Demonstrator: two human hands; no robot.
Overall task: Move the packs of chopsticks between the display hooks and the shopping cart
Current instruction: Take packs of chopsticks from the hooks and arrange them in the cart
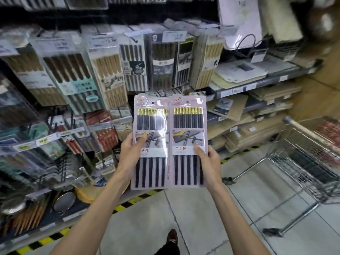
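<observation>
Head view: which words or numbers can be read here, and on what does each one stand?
"合金筷": white label of the right pack, held by the right hand.
"金筷": same label on the left pack; the thumb of the left hand covers the first character.
Price tags above the hanging packs: numbers too blurred to read.
Labels on the hanging packs: too blurred.

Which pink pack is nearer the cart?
The right pack, in the right hand, on the shopping cart side; the left hand holds the left pack by the shelves.
</observation>
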